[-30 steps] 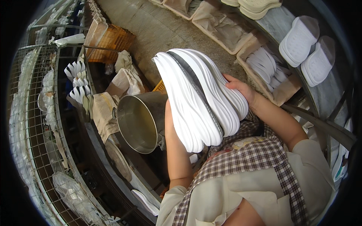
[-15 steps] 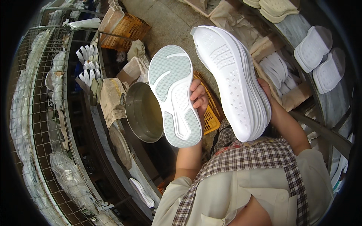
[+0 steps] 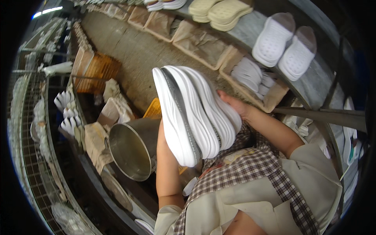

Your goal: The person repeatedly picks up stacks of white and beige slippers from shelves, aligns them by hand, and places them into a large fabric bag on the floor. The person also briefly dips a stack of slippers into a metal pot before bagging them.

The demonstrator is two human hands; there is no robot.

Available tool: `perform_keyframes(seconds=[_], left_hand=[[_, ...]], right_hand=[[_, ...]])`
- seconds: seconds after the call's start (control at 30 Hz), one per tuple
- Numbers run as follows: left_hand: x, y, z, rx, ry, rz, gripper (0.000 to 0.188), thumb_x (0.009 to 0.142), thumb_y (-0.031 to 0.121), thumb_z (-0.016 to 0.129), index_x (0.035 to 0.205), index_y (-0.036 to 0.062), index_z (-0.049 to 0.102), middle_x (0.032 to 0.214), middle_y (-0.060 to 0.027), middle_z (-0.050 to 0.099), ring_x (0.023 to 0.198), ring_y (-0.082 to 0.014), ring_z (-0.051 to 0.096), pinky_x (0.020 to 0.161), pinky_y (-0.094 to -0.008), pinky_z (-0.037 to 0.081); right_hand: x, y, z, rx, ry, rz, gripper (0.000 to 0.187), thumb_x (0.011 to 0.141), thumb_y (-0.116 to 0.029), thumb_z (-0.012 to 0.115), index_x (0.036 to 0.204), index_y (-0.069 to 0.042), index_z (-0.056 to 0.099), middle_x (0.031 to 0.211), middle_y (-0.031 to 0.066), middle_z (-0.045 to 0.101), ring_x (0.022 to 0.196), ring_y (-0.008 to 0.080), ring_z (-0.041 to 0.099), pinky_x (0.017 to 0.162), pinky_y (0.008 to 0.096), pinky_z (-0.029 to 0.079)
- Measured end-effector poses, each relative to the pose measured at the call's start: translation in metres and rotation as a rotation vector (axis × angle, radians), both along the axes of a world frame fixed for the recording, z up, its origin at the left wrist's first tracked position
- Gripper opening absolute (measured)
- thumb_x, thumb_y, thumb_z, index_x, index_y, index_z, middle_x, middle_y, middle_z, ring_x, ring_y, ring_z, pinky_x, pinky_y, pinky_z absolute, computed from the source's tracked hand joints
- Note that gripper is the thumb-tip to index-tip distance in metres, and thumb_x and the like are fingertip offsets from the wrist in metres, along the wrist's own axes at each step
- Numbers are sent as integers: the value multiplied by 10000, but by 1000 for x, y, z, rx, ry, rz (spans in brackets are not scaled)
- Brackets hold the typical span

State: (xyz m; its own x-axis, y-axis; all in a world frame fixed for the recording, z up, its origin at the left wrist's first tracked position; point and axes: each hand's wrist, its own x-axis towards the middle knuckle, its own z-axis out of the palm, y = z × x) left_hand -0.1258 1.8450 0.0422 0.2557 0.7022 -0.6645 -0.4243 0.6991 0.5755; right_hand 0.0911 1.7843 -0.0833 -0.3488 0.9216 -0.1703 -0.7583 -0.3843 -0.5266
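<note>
A stack of white shoe soles (image 3: 199, 117) stands nearly upright in front of me, side edges facing me. Dark grey bands run between some of its layers. My right hand (image 3: 234, 105) grips the stack at its far right side; the fingertips are partly hidden behind it. On the left, my left forearm (image 3: 168, 176) reaches up behind the leftmost sole. That sole covers my left hand, so its fingers do not show.
A round metal pot (image 3: 131, 152) stands left of the soles, near an orange crate (image 3: 103, 72). Lined boxes (image 3: 201, 43) stand along the right. White soles (image 3: 270, 39) and cream soles (image 3: 229, 15) lie on a grey shelf. A wire rack (image 3: 27, 145) runs along the left.
The single sole with the pale green tread, apart in my left hand before, no longer shows separately. The stack has turned edge-on and moved left and down. The view has shifted.
</note>
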Motion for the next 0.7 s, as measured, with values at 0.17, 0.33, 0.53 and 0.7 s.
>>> perform_keyframes(seconds=[0.17,0.33,0.53,0.7], left_hand=[[42,7,-21,345,-23,-408,474,935,61,475,1365,64,275,1186,-122,516,946,-202,594,758,-325,544],[91,5,-28,553,623,-646,763,874,151,615,1433,-18,123,1463,-225,160,1353,-335,199,1079,-429,259],[166,15,23,1769,624,-602,814,734,184,744,1380,-3,286,1405,-216,326,1314,-360,304,1072,-449,252],[275,-18,9,2202,617,-1152,825,691,287,762,1362,41,349,1318,-170,460,1290,-299,376,1059,-528,250]], right_hand=[[16,1,-12,-73,-316,178,1094,750,-671,586,1441,-3,63,1477,224,128,1382,315,125,1130,436,144],[33,-14,-22,-139,-194,125,980,802,-705,458,1470,-121,42,1502,96,170,1363,226,223,1101,387,265],[47,-32,-49,-4,-249,72,744,930,-590,322,1463,-103,144,1450,98,299,1302,186,347,1058,339,334],[60,-63,-82,-179,-192,-6,718,940,-580,290,1458,-100,162,1444,96,308,1305,188,344,1062,343,330]])
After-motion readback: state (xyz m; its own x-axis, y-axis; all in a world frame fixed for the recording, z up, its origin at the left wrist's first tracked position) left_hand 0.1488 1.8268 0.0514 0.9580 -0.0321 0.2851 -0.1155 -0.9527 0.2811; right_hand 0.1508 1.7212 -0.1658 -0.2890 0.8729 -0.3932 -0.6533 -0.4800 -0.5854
